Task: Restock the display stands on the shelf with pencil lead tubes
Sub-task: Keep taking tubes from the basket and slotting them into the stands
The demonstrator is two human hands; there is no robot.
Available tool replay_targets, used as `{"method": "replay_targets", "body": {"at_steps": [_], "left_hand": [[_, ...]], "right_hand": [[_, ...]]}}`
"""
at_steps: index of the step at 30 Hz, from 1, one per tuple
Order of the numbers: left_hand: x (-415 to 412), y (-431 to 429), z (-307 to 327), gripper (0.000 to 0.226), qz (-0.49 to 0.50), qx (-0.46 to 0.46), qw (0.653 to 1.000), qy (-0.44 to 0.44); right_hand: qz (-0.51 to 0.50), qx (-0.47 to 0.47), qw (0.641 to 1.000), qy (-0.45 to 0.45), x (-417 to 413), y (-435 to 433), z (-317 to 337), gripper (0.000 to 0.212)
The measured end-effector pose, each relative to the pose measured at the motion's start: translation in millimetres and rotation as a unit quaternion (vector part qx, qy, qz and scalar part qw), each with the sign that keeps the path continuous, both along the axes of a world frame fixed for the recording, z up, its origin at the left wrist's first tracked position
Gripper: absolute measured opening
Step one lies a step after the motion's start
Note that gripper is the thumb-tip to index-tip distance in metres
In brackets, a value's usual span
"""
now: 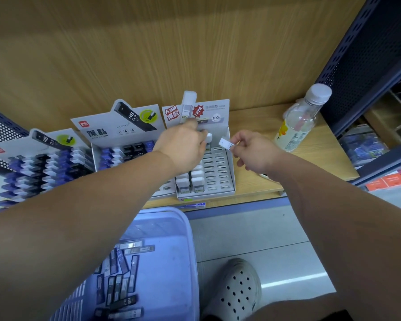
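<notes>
Reaching over the white display stand (pixel 220 181) at the front edge of the shelf (pixel 252 121), the left hand (pixel 183 147) gripped a white-capped tube (pixel 209 137) above the stand's rear slots. The right hand (pixel 255 151) pinched a second tube (pixel 226 143) between thumb and fingers, just beside the stand's right wall. Stocked tubes (pixel 190 179) filled the front-left slots. Loose tubes (pixel 125 274) lay in the blue basket (pixel 188 228) below the shelf. A bottle (pixel 299 121) stood near the shelf's right edge.

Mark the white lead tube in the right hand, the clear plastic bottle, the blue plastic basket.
White lead tube (pixel 225 143): head view, exposed end.
Clear plastic bottle (pixel 299 119): head view, body.
Blue plastic basket (pixel 187 230): head view, right rim.
</notes>
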State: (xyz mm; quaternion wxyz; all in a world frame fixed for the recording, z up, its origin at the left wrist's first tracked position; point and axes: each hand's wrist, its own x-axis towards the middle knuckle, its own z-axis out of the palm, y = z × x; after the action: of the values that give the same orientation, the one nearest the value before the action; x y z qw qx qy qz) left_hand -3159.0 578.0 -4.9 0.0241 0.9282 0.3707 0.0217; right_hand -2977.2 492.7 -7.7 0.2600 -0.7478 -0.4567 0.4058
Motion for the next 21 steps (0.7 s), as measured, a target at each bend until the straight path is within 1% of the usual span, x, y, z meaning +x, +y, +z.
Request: {"method": "replay_targets", "body": {"at_steps": [3,6,9,13,14,16,17,18,21], "left_hand": [[-20,-4,13,0.039,0.005,-0.046,0.999,-0.024],[-71,-5,27,0.043,0.016,-0.033,0.998,-0.041],[-149,1,37,0.039,0.023,0.011,1.000,0.013],[-257,7,49,0.047,0.084,0.034,0.991,0.094],[-280,7,50,0.055,0.103,0.032,0.988,0.111],[-319,8,48,0.069,0.132,0.021,0.981,0.138],[-333,9,46,0.070,0.148,0.016,0.978,0.146],[-343,10,43,0.069,0.163,0.009,0.975,0.148],[-364,14,29,0.073,0.188,-0.020,0.973,0.133]], "right_hand": [[0.006,0.022,1.000,0.000,-7,3,5,0.006],[0.025,0.046,0.999,0.005,-25,6,14,0.004],[0.062,0.051,0.997,0.006,-51,12,24,0.006],[0.115,0.070,0.990,-0.030,-89,23,34,0.011],[0.130,0.076,0.988,-0.044,-99,25,36,0.017],[0.157,0.079,0.982,-0.064,-119,29,37,0.038],[0.167,0.080,0.980,-0.067,-129,31,36,0.046],[0.174,0.083,0.979,-0.066,-139,32,35,0.049],[0.174,0.103,0.976,-0.083,-171,34,30,0.038]]}}
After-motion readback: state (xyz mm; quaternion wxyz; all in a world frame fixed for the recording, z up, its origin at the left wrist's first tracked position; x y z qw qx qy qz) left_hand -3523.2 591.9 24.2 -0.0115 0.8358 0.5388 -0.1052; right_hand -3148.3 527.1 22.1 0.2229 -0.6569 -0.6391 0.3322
